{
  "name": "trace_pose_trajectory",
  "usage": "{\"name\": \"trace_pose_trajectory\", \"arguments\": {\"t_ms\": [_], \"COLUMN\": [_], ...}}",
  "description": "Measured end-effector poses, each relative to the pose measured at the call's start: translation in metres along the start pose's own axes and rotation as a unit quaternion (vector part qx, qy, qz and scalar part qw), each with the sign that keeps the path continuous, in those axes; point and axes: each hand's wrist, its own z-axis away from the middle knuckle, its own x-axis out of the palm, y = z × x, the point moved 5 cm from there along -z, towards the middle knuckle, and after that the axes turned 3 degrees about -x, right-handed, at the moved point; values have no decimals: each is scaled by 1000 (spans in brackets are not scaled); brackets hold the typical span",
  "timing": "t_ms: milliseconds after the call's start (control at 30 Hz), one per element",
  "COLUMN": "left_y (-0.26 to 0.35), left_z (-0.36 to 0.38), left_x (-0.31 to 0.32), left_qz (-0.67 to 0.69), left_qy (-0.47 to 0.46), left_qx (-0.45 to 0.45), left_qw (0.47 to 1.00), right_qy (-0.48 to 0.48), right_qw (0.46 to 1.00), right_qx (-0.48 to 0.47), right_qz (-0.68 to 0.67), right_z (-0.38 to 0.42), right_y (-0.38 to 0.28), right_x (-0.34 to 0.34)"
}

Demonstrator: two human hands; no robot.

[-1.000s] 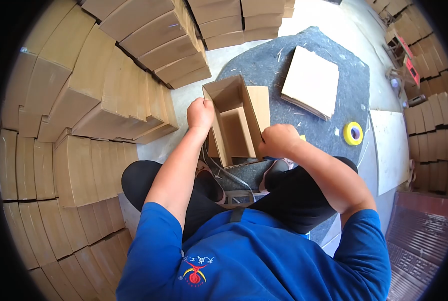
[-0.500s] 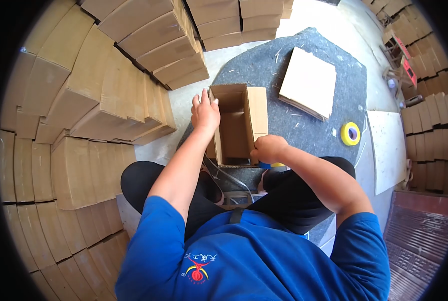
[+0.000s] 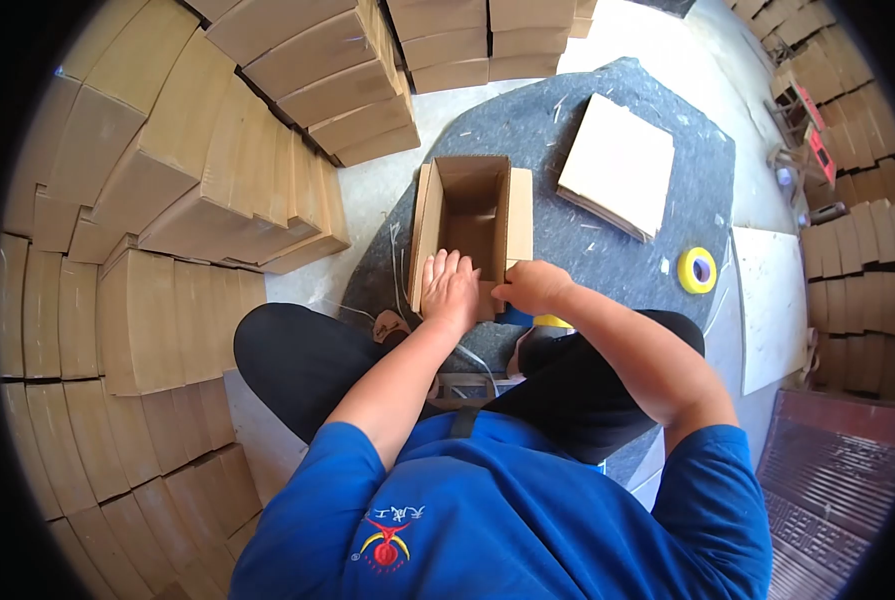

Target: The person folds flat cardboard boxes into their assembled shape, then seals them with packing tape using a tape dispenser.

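Note:
An open cardboard box (image 3: 470, 229) stands in front of me with its side flaps folded outward. My left hand (image 3: 451, 292) lies with fingers outstretched at the near left end of the box, partly over its opening. At the near right corner my right hand (image 3: 534, 287) is closed in a fist. Below that fist shows a blue and yellow tape dispenser (image 3: 515, 316), mostly hidden by the hand and the box.
A dark worktable (image 3: 587, 270) carries a stack of flat cardboard sheets (image 3: 617, 165) and a yellow tape roll (image 3: 697, 270). Stacked cartons (image 3: 207, 190) rise close on the left. A white board (image 3: 770, 305) leans at the right.
My left hand has moved from the box's far left edge toward me, to its near end. The box has turned slightly. The right hand stays near the same corner.

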Motion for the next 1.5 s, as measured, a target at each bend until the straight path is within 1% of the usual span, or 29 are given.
{"name": "trace_pose_trajectory", "arguments": {"t_ms": [33, 67, 133, 167, 233, 267, 300, 367, 400, 467, 567, 600, 700, 800, 833, 900, 967, 1033, 1067, 1133, 1167, 1200, 1233, 1267, 1333, 1367, 1433, 1467, 1500], "left_y": [-1, -1, 1, 2, 2, 6, 16, 32, 39, 45, 27, 22, 15, 9, 5, 3, 1, 1, 1, 11, 5, -1, -7, -14, -43, -62, -63, -56, -50], "left_z": [-3, -7, -8, -10, -28, -41, -58, -97, -115, -142, -153, -147, -134, -114, -107, -97, -102, -108, -109, -112, -110, -103, -90, -78, -57, -49, -51, -54, -56], "left_x": [9, 16, 21, 23, 25, 21, 0, -26, -37, -38, -13, -14, -25, -21, -8, 7, 18, 20, 16, -20, -36, -58, -80, -95, -67, -31, -9, -5, 5], "left_qz": [1, 1, 18, 15, 21, 40, 94, 145, 144, 124, 91, 39, 31, 7, -16, -74, -65, -11, -18, -7, 73, 70, 67, 54, 111, 175, 380, 371, 316], "left_qy": [-27, -27, -108, -114, -64, 6, 62, 132, 128, 107, 21, 8, -6, -62, -132, -168, -182, -200, -171, -340, -281, -148, -13, 63, 43, -24, -13, 3, 12], "left_qx": [-5, -4, -18, -16, -15, 13, 30, 86, 116, 140, 105, 132, 145, 164, 128, 95, 88, 82, 97, 33, -20, 10, 41, 7, -89, -112, -117, -106, -99], "left_qw": [1000, 1000, 994, 993, 998, 999, 993, 977, 974, 977, 990, 991, 989, 984, 983, 978, 977, 976, 980, 940, 957, 986, 997, 996, 989, 978, 917, 923, 944], "right_qy": [2, 4, -7, -7, -6, -12, -19, -30, -36, -42, -40, -31, -10, 11, 9, 4, 18, 29, 19, 11, 6, -1, -3, 5, 11, 2, -4, 2, 7], "right_qw": [1000, 1000, 1000, 1000, 1000, 1000, 1000, 999, 999, 999, 999, 999, 1000, 999, 1000, 1000, 1000, 999, 1000, 1000, 1000, 1000, 999, 999, 999, 999, 997, 995, 992], "right_qx": [4, 8, 17, 14, 12, 15, 18, 18, 13, 15, 21, 25, 10, 17, 14, 18, 19, 17, 20, 20, 24, 29, 31, 30, 28, 27, 23, 7, -8], "right_qz": [10, 18, 4, -1, -6, -10, -14, -12, -11, -14, -27, -34, -22, -29, -26, -18, -15, -8, -3, 1, 7, 12, 11, 11, 16, 37, 68, 98, 126], "right_z": [0, 0, 1, 2, 2, 4, 4, 1, 0, 1, 5, 7, 11, 14, 13, 10, 4, 5, 5, 5, 7, 9, 10, 10, 13, 14, 7, -1, -6], "right_y": [-1, -2, -2, -2, -3, -4, -4, -1, -1, 1, 3, 4, 4, 0, -3, -5, -6, -8, -9, -10, -9, -8, -6, -5, -8, -12, -18, -21, -27], "right_x": [1, 1, 2, 4, -1, -2, -1, 0, 1, -2, -6, -6, -5, -12, -13, -11, -10, -8, -9, -10, -10, -9, -9, -9, -8, -7, -7, -2, 2]}}
